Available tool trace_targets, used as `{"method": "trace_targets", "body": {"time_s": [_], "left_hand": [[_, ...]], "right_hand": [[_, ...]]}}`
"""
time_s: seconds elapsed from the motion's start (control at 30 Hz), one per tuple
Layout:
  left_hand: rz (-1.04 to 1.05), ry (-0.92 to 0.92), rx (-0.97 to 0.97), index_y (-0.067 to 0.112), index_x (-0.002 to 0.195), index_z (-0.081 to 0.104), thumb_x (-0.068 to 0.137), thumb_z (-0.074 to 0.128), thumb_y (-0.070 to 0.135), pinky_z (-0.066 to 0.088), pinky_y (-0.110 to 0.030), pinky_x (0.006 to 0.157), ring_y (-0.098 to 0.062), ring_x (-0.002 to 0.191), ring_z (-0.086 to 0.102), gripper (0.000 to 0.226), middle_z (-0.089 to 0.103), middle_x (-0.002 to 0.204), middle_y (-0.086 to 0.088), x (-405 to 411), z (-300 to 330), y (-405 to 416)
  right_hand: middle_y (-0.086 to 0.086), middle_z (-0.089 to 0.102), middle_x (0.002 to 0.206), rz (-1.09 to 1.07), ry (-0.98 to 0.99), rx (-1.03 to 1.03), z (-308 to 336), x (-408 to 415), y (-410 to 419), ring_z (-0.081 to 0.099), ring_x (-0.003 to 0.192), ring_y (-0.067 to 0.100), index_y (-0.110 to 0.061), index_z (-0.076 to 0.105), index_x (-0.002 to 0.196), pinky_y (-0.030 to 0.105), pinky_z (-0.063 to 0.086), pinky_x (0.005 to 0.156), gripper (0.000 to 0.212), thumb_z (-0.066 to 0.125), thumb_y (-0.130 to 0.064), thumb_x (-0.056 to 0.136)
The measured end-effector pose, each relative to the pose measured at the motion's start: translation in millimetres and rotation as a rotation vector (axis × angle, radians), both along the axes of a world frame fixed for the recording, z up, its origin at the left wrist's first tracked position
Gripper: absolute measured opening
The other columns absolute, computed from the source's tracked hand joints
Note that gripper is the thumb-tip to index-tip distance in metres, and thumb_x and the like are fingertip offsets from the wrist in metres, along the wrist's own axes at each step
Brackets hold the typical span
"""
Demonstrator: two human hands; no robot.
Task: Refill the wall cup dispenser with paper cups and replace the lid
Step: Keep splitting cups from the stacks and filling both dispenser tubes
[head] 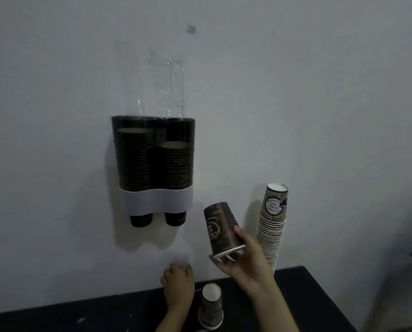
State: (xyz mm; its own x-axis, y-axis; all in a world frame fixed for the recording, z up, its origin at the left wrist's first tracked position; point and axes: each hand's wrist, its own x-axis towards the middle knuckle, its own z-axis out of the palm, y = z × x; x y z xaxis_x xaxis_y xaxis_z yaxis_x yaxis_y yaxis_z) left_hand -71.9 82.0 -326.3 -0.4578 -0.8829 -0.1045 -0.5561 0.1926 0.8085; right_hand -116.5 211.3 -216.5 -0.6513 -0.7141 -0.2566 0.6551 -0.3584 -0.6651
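Note:
A twin-tube cup dispenser (154, 200) hangs on the wall, with a pale band near its bottom and dark cups stacked in both tubes. Its clear lid (173, 87) stands tipped up above the tubes. My right hand (245, 262) holds one dark paper cup (221, 227) upside down by its rim, to the lower right of the dispenser. My left hand (178, 286) is lower, near the wall above the table; its fingers are curled and I cannot tell if they hold anything. A short stack of upside-down cups (211, 307) stands on the table between my hands.
A tall stack of upside-down paper cups (272, 224) leans against the wall at the right, on the black table (315, 298). The table's right edge runs off toward the lower right corner.

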Motion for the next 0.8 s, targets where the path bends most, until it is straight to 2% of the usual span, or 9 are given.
{"method": "trace_targets", "body": {"time_s": [0.13,0.23,0.3,0.4,0.53,0.57,0.67,0.73,0.8], "left_hand": [[0.005,0.074,-0.021,-0.001,0.115,0.05,0.095,0.041,0.023,0.034,-0.036,0.099,-0.036,0.121,0.039,0.032,0.048,0.124,-0.024,8,30,-5],[0.027,0.118,-0.038,-0.001,0.115,0.05,0.094,0.043,0.023,0.035,-0.034,0.097,-0.036,0.121,0.04,0.033,0.049,0.124,-0.024,14,45,-9],[0.022,0.119,-0.049,-0.002,0.117,0.049,0.094,0.043,0.023,0.035,-0.034,0.098,-0.036,0.122,0.04,0.034,0.049,0.126,-0.024,18,51,-10],[-0.01,0.08,-0.102,0.003,0.117,0.049,0.094,0.042,0.027,0.035,-0.033,0.1,-0.034,0.122,0.04,0.035,0.048,0.127,-0.02,23,53,-11],[-0.011,0.053,-0.233,0.02,0.106,0.048,0.092,0.048,0.033,0.038,-0.029,0.098,-0.028,0.121,0.044,0.02,0.051,0.12,-0.011,27,53,-13],[0.005,0.048,-0.291,0.024,0.093,0.044,0.087,0.057,0.033,0.044,-0.031,0.093,-0.03,0.115,0.05,0.017,0.054,0.108,-0.009,28,54,-16],[0.02,0.057,-0.467,0.029,0.066,0.025,0.044,0.09,0.034,0.055,-0.03,0.054,-0.029,0.068,0.067,0.068,0.038,0.067,0.001,28,44,-29],[-0.037,0.055,-0.552,0.028,0.064,0.024,0.012,0.092,0.04,0.043,-0.019,0.031,-0.019,0.039,0.058,0.086,0.024,0.061,0.006,23,25,-41],[-0.161,0.058,-0.56,0.029,0.065,0.024,0.014,0.084,0.052,0.036,-0.015,0.026,-0.017,0.031,0.052,0.082,0.024,0.046,0.006,22,10,-54]], "right_hand": [[0.018,0.055,0.092,-0.032,0.026,-0.038,52,-4,2,0.053,0.083,0.029,-0.008,0.055,0.087,0.04,0.051,0.069,0.014,0.051,-0.021,0.084],[0.012,0.057,0.077,-0.119,0.28,-0.041,112,-6,1,0.052,0.072,0.021,-0.01,0.055,0.08,0.032,0.042,0.065,0.012,0.046,-0.017,0.084],[0.009,0.06,0.073,-0.212,0.513,-0.042,154,-7,-7,0.057,0.071,0.016,-0.007,0.054,0.098,0.027,0.045,0.061,0.018,0.054,-0.018,0.083],[0.013,0.063,0.106,-0.345,0.854,0.004,209,-6,-30,0.062,0.093,0.019,0.0,0.047,0.123,0.025,0.047,0.067,0.06,0.071,-0.023,0.073],[0.012,0.053,0.13,-0.493,1.361,0.243,268,-6,-73,0.053,0.116,0.025,-0.008,0.044,0.13,0.033,0.048,0.091,0.065,0.073,-0.027,0.075],[0.014,0.051,0.131,-0.474,1.485,0.316,277,-5,-86,0.051,0.116,0.025,-0.009,0.041,0.132,0.033,0.047,0.092,0.067,0.072,-0.028,0.075],[0.019,0.056,0.124,-0.367,1.802,0.582,282,-8,-118,0.052,0.111,0.028,-0.004,0.045,0.125,0.029,0.041,0.083,0.057,0.067,-0.029,0.08],[0.021,0.058,0.123,-0.274,1.959,0.76,273,-13,-133,0.052,0.115,0.034,0.002,0.052,0.12,0.032,0.041,0.089,0.05,0.062,-0.031,0.084],[0.022,0.059,0.122,-0.141,2.052,0.889,258,-19,-149,0.051,0.116,0.036,0.003,0.056,0.117,0.035,0.039,0.096,0.05,0.056,-0.038,0.087]]}}
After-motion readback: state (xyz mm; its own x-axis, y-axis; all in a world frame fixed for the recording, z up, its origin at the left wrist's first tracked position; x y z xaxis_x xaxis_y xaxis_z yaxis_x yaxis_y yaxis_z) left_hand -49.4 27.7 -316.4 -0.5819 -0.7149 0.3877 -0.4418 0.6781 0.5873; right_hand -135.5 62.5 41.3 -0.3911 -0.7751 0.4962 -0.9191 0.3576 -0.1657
